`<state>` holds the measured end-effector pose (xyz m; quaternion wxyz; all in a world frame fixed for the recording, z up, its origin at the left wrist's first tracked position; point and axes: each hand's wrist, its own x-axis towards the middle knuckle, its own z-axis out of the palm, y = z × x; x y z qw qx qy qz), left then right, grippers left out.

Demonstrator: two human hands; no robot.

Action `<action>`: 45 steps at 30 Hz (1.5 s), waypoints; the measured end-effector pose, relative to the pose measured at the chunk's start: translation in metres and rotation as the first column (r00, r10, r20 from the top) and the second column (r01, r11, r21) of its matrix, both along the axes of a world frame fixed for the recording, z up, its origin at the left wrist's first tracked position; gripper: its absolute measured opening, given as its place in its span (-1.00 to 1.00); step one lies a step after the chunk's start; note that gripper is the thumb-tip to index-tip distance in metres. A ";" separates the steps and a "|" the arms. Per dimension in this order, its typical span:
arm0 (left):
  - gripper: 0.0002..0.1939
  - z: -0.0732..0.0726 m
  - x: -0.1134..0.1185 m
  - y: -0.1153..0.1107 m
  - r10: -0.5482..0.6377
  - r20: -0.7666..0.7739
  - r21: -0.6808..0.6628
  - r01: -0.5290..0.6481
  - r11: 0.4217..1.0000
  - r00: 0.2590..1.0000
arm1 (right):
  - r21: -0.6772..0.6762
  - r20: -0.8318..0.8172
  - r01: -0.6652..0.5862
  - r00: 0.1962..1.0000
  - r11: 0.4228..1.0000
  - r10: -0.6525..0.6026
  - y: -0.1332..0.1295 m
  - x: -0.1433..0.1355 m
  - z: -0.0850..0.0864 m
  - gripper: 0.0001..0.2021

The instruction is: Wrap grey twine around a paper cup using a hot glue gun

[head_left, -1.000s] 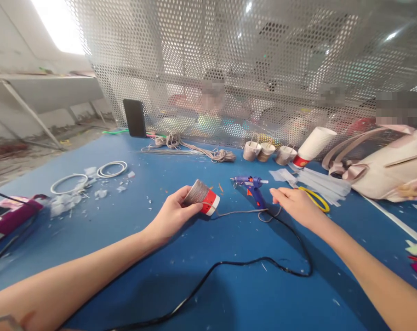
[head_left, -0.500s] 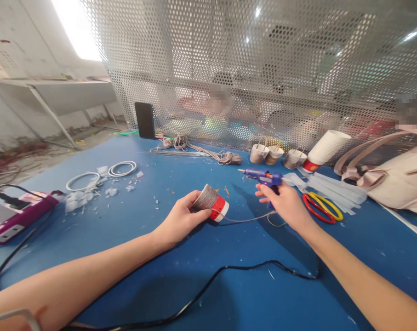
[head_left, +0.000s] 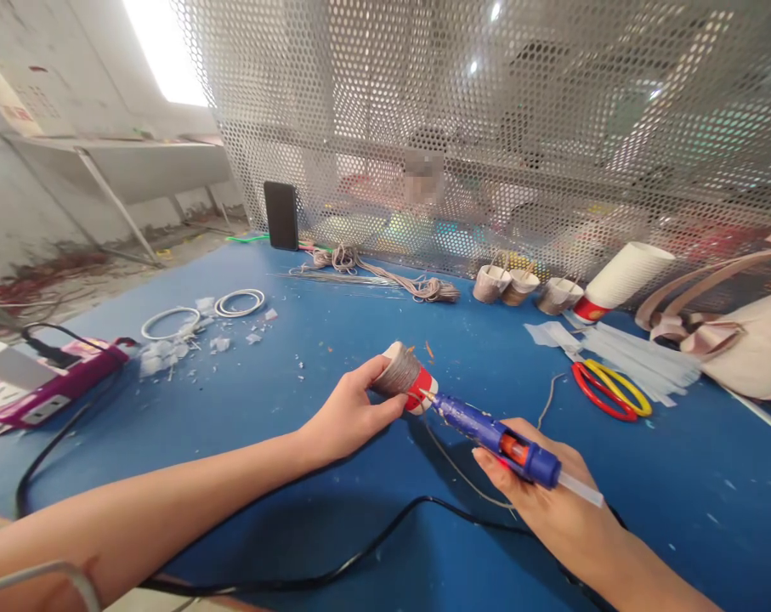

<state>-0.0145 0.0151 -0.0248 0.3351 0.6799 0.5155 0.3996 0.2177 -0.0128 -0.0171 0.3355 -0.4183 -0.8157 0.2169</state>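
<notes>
Blue glue gun [head_left: 478,422], red-white cup [head_left: 422,393]

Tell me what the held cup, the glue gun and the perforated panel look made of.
Cup: probably paper, smooth where its printed red band shows. Glue gun: likely hard plastic, its blue moulded body faintly glossy. Perforated panel: seemingly metal, from its grey sheen.

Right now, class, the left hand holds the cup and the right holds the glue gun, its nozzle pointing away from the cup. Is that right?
Not quite: in the head view, the nozzle points toward the cup. The left hand does hold it, and the right hand the glue gun.
</notes>
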 end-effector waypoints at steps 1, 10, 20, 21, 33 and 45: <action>-0.84 0.000 0.000 0.000 0.001 -0.008 -0.003 -0.001 1.000 1.000 | 0.005 0.003 -0.005 1.000 1.000 0.005 0.000 0.000 -0.001 -0.87; -0.81 0.003 0.003 -0.003 -0.030 0.007 -0.038 0.030 0.999 1.000 | 0.088 0.023 -0.023 1.000 0.996 0.021 0.001 -0.002 -0.007 -0.88; -0.82 0.005 0.003 -0.003 -0.047 0.023 -0.053 0.048 0.997 0.999 | 0.133 0.104 -0.064 0.993 0.989 0.051 -0.003 -0.005 -0.001 -0.87; -0.81 0.004 0.003 -0.003 -0.049 0.025 -0.052 0.050 0.997 0.998 | 0.145 0.115 -0.071 0.992 0.987 0.055 -0.003 -0.005 -0.001 -0.87; -0.78 0.005 0.002 -0.002 -0.066 0.025 -0.034 0.067 0.997 0.998 | 0.173 0.126 -0.072 0.991 0.982 0.050 -0.005 -0.004 0.001 -0.88; -0.82 0.006 -0.001 0.000 -0.082 0.091 -0.074 0.088 0.993 0.993 | 0.167 0.070 -0.009 0.998 0.986 -0.003 -0.002 0.002 -0.007 -0.88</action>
